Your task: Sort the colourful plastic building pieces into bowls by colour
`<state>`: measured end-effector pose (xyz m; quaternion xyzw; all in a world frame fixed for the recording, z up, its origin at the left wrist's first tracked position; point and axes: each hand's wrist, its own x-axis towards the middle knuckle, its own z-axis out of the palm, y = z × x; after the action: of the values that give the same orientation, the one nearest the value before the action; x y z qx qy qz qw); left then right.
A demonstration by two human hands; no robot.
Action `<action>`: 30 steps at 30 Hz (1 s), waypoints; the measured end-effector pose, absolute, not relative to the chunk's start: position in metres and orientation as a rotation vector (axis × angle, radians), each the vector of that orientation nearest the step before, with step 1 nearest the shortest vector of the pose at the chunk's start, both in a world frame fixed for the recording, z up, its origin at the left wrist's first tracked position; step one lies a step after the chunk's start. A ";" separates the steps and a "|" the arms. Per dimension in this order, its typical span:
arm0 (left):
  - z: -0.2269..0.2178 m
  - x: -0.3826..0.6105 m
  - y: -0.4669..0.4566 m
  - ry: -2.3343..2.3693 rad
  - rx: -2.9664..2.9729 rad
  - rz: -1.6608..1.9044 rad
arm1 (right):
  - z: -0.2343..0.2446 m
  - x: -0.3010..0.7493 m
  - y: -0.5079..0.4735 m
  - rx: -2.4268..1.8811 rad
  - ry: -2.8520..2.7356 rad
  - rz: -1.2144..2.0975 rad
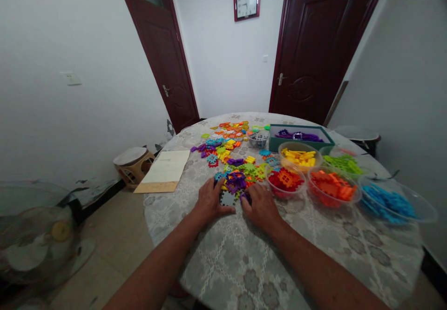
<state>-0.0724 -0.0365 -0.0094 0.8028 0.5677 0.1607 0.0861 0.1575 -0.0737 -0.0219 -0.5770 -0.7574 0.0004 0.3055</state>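
Note:
My left hand (pixel 210 198) rests on the table with its fingers curled round a grey interlocking plastic tile (pixel 227 198). My right hand (pixel 260 204) lies just to the right, fingers bent over a purple tile (pixel 245 197) at the near edge of a heap of mixed coloured tiles (pixel 233 161). A purple cluster (pixel 236 181) sits between the two hands' fingertips. Both forearms reach in from the bottom of the view.
Clear bowls hold sorted tiles: red (pixel 286 181), orange (pixel 331 186), yellow (pixel 299 156), green (pixel 344 162), blue (pixel 391 200). A green box (pixel 300 134) holds purple ones. A paper pad (pixel 165 170) overhangs the table's left edge. A stool (pixel 133 163) and a fan (pixel 38 235) stand on the floor.

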 end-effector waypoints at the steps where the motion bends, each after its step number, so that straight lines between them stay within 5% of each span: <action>1: -0.009 -0.070 -0.033 1.665 2.404 0.499 | -0.021 0.157 -0.075 -1.524 -2.023 0.008; 19: 0.001 -0.026 0.000 1.439 1.818 0.961 | -0.030 0.159 -0.065 -1.508 -1.980 0.070; 30: 0.016 -0.005 0.013 1.644 1.830 0.819 | -0.031 0.157 -0.062 -1.569 -1.950 0.065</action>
<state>-0.0048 0.0133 0.0164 0.6792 0.6105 0.3041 0.2710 0.1570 -0.0621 -0.0313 -0.5951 -0.7395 0.0246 0.3137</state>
